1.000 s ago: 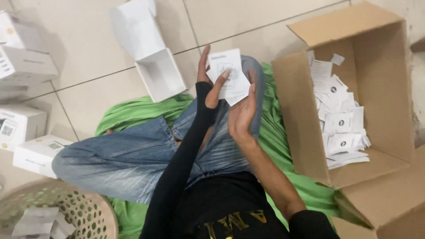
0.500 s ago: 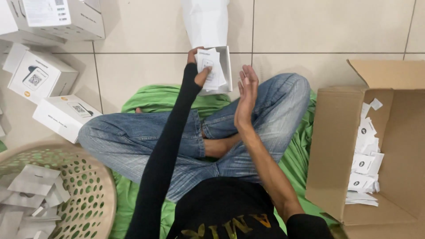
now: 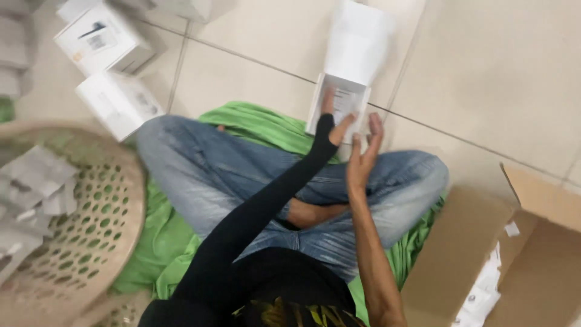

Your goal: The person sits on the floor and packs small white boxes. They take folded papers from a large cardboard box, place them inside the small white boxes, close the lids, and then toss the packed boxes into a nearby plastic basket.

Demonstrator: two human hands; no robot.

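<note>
Our left hand [image 3: 331,118] pushes a paper flat into the open white box [image 3: 339,106] — our right hand [image 3: 363,154] waits beside, fingers spread.

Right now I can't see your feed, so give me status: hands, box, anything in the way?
Left hand pressing paper into open white box. Right hand open, empty, beside it. Nothing in the way.

- Left hand [image 3: 334,118]: arm in black sleeve, stretched forward, fingers inside the open white box [image 3: 339,106].
- Right hand [image 3: 363,156]: bare forearm, palm open, fingers spread, just beside the box.
</note>
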